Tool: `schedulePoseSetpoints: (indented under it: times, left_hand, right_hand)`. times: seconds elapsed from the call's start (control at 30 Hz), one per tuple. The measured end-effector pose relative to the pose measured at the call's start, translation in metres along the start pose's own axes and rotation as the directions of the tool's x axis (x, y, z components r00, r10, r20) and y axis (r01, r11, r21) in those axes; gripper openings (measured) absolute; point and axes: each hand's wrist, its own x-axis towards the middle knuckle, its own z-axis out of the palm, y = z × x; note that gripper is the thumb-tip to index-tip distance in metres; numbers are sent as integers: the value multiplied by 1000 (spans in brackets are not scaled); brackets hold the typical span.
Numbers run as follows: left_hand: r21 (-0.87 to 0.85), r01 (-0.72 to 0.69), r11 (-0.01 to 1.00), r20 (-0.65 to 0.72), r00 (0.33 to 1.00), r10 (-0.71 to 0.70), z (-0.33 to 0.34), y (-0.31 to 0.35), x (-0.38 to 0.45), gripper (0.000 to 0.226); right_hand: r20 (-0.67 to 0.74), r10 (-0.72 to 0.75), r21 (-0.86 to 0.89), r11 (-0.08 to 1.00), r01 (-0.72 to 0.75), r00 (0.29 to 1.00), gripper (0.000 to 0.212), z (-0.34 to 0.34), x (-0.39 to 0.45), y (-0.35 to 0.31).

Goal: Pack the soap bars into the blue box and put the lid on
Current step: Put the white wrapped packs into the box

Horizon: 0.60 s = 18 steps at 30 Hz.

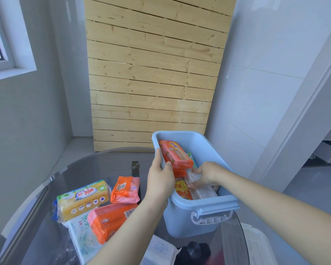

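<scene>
The pale blue plastic box stands open at the lower right centre of the frame, on the round glass table. The left hand reaches up from the bottom of the frame, forearm slanting toward the upper right, and grips the box's left rim, fingers curled over the outside and thumb hooked inside. The right hand comes in from the right edge, wrist bent down into the box, its curled fingers holding a clear-wrapped pale soap bar that lies low in the near part of the box. Beside it, an orange-wrapped soap bar leans tilted against the box's left wall, with a yellow and orange pack beneath.

At the lower left of the frame, 4 packs sit close together on the table: a yellow soap bar in clear wrap, a small orange pack, a larger orange pack and a white pack with green print underneath.

A white lid lies at the lower right edge. A slatted wooden panel leans on the wall behind.
</scene>
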Motion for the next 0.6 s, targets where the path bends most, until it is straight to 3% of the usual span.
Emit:
schedulePoseSetpoints:
  times: [0.23, 0.33, 0.47, 0.6]
  left_hand:
    - [15, 9, 1000, -2, 1000, -9, -1, 0, 0, 55]
    - [50, 17, 999, 18, 1000, -18, -4, 4, -4, 55]
    - [142, 9, 990, 64, 998, -18, -19, 4, -20, 48]
    - [146, -7, 989, 56, 998, -1, -45, -6, -50, 33]
  right_hand:
    - [-24, -7, -17, 1000, 7, 1000, 75, 2, -5, -1]
    - [-81, -16, 66, 998, 22, 997, 69, 3, -9, 1]
    - [-279, -45, 292, 948, 129, 959, 56, 2, -30, 6]
    - [-598, -16, 445, 825, 349, 801, 40, 16, -64, -6]
